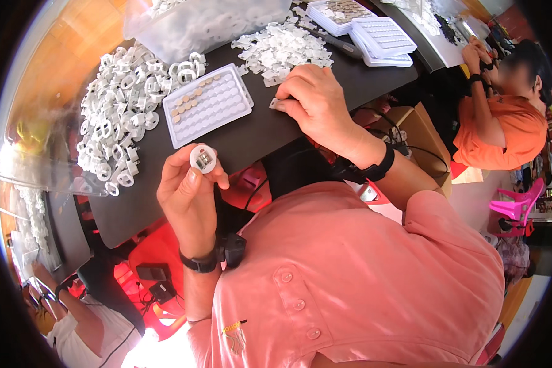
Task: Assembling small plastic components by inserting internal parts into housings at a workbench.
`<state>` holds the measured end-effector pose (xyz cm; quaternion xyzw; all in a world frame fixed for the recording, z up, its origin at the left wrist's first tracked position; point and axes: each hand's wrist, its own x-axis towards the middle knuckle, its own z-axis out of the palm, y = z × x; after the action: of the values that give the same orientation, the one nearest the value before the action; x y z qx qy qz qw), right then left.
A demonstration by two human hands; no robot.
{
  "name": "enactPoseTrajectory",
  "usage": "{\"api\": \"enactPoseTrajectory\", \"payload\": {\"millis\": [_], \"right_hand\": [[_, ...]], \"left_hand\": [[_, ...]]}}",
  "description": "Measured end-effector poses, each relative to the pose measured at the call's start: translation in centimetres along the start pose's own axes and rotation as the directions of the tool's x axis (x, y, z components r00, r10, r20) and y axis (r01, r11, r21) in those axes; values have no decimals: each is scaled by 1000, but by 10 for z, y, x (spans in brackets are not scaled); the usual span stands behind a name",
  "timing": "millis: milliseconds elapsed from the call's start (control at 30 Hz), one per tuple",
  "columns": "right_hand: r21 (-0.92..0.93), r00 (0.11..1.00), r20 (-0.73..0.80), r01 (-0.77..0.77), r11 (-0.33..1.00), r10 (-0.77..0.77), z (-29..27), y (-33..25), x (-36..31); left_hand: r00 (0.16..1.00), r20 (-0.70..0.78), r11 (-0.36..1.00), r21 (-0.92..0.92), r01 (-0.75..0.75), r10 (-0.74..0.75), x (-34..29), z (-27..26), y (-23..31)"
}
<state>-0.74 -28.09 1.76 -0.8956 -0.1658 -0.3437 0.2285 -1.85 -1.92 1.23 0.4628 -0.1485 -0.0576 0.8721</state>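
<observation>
Between the thumb and fingers of my left hand [189,191] is a round white plastic housing [203,159] with small metal contacts showing in its face. My right hand [313,101] pinches a small whitish plastic piece [274,103] just above the dark tabletop [251,132]. Between the hands, farther back, lies a white plastic tray [210,126] with rows of round pockets. Several coin-like discs [189,104] sit in its left and far pockets. Behind my right hand spreads a heap of flat white plastic pieces [282,50].
A large pile of white ring-shaped parts [119,101] covers the table's left side. Behind it stands a clear plastic bin [208,27]. Stacked pocket trays [383,40] lie at the far right, near a dark tool handle [343,46]. A cardboard box [426,138] and a co-worker [500,116] are at right.
</observation>
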Motion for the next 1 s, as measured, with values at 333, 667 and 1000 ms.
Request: {"api": "enactPoseTrajectory", "payload": {"millis": [333, 667, 1000], "right_hand": [[702, 949, 291, -299, 646, 123, 3, -55, 35], [689, 911, 411, -284, 666, -38, 19, -86, 61], [639, 828, 558, -385, 666, -57, 22, -82, 71]], "left_hand": [[992, 89, 970, -220, 104, -86, 8, -14, -4], [983, 142, 960, -239, 144, -112, 8, -18, 0], [987, 88, 952, -263, 156, -138, 9, -17, 0]]}}
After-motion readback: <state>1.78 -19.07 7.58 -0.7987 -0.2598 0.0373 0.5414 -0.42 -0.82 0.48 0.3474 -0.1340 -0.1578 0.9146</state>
